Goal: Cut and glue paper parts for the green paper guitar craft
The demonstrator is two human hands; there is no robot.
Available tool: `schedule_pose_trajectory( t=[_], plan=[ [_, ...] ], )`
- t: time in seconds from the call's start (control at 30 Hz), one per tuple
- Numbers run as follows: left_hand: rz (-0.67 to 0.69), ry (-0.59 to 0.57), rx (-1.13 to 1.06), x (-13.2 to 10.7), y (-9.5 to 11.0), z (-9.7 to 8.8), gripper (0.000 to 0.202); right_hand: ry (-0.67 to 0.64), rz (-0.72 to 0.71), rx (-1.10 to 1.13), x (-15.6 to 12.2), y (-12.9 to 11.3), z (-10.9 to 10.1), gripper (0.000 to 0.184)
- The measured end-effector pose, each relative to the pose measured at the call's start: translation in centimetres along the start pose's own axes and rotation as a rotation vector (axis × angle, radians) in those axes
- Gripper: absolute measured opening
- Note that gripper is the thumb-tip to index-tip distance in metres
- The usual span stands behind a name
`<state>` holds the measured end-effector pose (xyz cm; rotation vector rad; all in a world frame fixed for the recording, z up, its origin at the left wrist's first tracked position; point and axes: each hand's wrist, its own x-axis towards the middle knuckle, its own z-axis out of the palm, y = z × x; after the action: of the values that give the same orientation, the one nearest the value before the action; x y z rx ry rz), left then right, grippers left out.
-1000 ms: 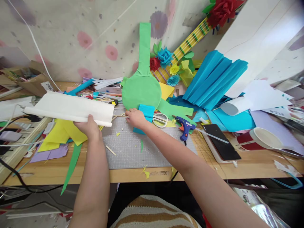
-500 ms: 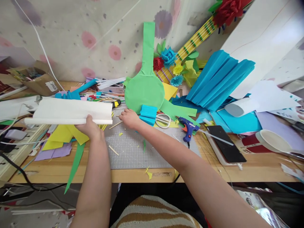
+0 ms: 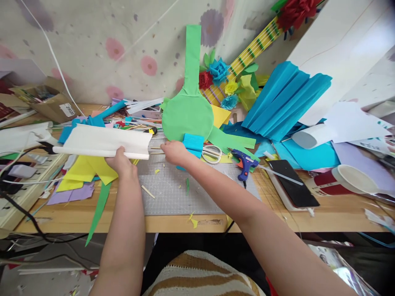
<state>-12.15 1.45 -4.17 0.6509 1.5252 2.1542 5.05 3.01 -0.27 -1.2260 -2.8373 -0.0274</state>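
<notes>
Slightly farther right than half a second ago, the white paper sheet with a rolled near edge (image 3: 105, 139) is held up on the left side, above flat yellow paper pieces (image 3: 89, 170). The left hand (image 3: 121, 161) is clamped on its near edge, thumb on top. Right of the sheet's end, thin pale sticks (image 3: 156, 153) now point left from the right hand (image 3: 174, 152), whose fingers are closed around them over the grey gridded cutting mat (image 3: 173, 183); I cannot tell whether they touch the sheet. The hands are apart. Beyond the right hand stands a round green paper shape with a tall strip (image 3: 187, 117); farther right lie white-handled scissors (image 3: 212, 154) and a blue glue gun (image 3: 246, 164).
</notes>
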Motion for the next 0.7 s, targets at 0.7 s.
schedule_pose_trajectory(
  t=[0.7],
  plan=[
    [0.154, -0.712, 0.465, -6.0, -0.6, 2.9, 0.037, -0.007, 0.339, 1.536, -9.3, 5.6, 3.7, 0.022]
  ],
)
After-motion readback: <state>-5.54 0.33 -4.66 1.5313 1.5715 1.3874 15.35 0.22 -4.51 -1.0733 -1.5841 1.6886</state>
